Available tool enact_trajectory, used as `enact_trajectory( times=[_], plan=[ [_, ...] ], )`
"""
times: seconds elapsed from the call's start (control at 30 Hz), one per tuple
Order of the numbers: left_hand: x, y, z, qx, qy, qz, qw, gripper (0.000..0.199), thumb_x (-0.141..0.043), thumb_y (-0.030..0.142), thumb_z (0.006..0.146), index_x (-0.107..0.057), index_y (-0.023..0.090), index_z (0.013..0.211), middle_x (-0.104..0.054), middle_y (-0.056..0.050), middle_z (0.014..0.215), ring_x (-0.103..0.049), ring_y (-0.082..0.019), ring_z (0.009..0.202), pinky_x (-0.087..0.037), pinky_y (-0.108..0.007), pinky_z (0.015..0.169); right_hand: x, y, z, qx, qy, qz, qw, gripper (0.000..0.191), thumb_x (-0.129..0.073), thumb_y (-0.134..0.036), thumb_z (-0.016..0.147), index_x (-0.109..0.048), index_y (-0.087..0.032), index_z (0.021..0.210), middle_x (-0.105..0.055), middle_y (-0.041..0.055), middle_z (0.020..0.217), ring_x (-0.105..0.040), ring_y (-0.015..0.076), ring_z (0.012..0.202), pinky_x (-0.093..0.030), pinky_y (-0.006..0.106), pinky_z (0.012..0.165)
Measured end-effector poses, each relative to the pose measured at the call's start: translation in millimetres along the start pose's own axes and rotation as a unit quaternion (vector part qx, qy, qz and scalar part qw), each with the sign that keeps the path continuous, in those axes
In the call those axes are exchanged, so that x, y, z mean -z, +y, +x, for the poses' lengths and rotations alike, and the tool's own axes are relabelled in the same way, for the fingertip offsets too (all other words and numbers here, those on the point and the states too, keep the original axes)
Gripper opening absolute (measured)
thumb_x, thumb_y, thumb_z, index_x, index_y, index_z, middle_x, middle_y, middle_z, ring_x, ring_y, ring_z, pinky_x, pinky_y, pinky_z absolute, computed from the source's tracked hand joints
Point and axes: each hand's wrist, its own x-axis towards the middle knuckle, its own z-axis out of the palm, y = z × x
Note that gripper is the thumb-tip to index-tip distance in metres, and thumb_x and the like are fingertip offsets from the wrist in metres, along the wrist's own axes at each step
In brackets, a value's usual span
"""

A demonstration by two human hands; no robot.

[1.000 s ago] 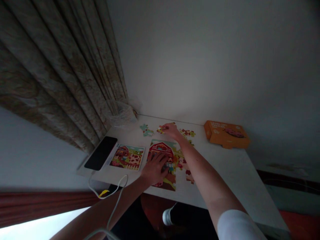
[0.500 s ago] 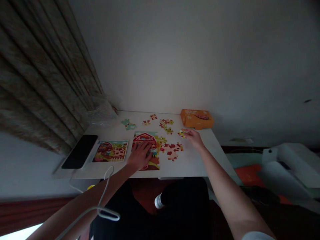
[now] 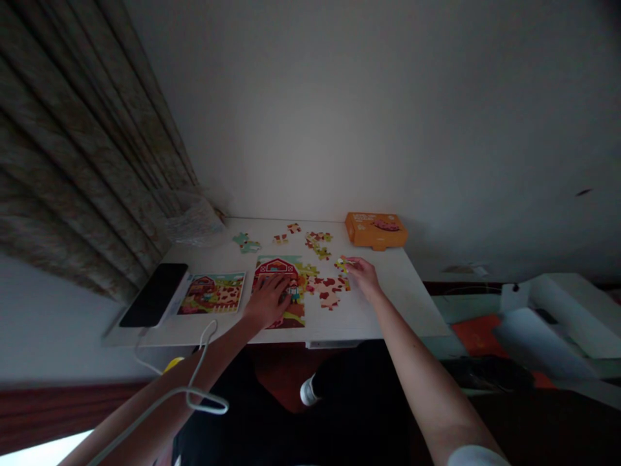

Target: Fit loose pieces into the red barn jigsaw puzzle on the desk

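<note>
In the head view, the puzzle [image 3: 297, 296] is laid flat just below the middle of the frame, on the white table [image 3: 402, 304]. It is pressed by the left hand [image 3: 266, 301], which is put palm down over the red barn. The fingers of this hand are spread a little apart, and nothing is pinched by them. The puzzle is perhaps pressed this way so that it is kept from sliding.

A small piece [image 3: 341, 264] is held by the right hand [image 3: 363, 275], right of the middle. It is clamped by its edge between thumb and fingers, so most of its picture is left showing. It is held by the top right of the cow part; whether that part is touched cannot be told.

The card [image 3: 211, 293] is set left of the puzzle, picture up. The same barn and cow are shown on it, so it is likely put there to be looked at. The phone [image 3: 154, 295] is laid further left. Loose bits [image 3: 319, 246] are spread above the puzzle, perhaps so each can be seen. The orange box [image 3: 377, 230] is placed near the wall, maybe to be out of the way.
</note>
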Motion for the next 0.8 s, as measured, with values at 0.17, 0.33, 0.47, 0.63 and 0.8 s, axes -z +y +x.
enact_trajectory(
  times=[0.17, 0.33, 0.47, 0.63, 0.8],
  plan=[
    [-0.3, 0, 0, -0.006, -0.004, 0.012, 1.000, 0.046, -0.051, 0.036, 0.101, -0.059, 0.023, 0.145, -0.058, -0.011, 0.151, -0.051, -0.032, 0.143, -0.032, -0.060, 0.122, 6, 4, 5, -0.005, -0.007, -0.008, 1.000, 0.054, -0.090, -0.060, 0.054, -0.065, -0.022, 0.083, -0.069, -0.0008, 0.071, -0.065, 0.0180, 0.069, -0.052, 0.031, 0.068],
    [0.7, 0, 1, -0.016, -0.002, 0.046, 0.999, 0.046, -0.049, 0.033, 0.100, -0.060, 0.022, 0.144, -0.059, -0.014, 0.150, -0.052, -0.034, 0.140, -0.033, -0.062, 0.120, 17, 12, 9, 0.016, 0.031, 0.013, 0.999, 0.059, -0.090, -0.059, 0.055, -0.055, -0.025, 0.089, -0.066, -0.0041, 0.069, -0.065, 0.0173, 0.067, -0.050, 0.029, 0.065],
    [2.3, 12, 7, -0.047, 0.004, 0.070, 0.996, 0.042, -0.048, 0.025, 0.099, -0.065, 0.022, 0.137, -0.064, -0.014, 0.143, -0.058, -0.034, 0.133, -0.031, -0.063, 0.120, 22, 17, 10, 0.043, 0.038, 0.010, 0.998, 0.064, -0.085, -0.056, 0.066, -0.060, -0.023, 0.115, -0.066, -0.0047, 0.070, -0.064, 0.0169, 0.067, -0.051, 0.029, 0.067],
    [-11.3, 50, 27, -0.104, 0.000, 0.038, 0.994, 0.035, -0.048, 0.025, 0.102, -0.067, 0.021, 0.131, -0.067, -0.012, 0.139, -0.061, -0.029, 0.128, -0.039, -0.052, 0.118, 21, 23, 12, 0.074, 0.046, 0.019, 0.996, 0.070, -0.081, -0.056, 0.070, -0.061, -0.023, 0.129, -0.068, -0.0012, 0.082, -0.065, 0.0175, 0.075, -0.055, 0.032, 0.072],
    [-28.3, 80, 45, -0.146, -0.029, 0.003, 0.989, 0.044, -0.049, 0.041, 0.105, -0.060, 0.021, 0.142, -0.059, -0.013, 0.149, -0.052, -0.031, 0.140, -0.034, -0.056, 0.121, 20, 24, 14, 0.077, 0.069, 0.033, 0.994, 0.059, -0.080, -0.059, 0.070, -0.064, -0.023, 0.113, -0.071, 0.0035, 0.093, -0.067, 0.0186, 0.078, -0.057, 0.034, 0.071]
  ],
)
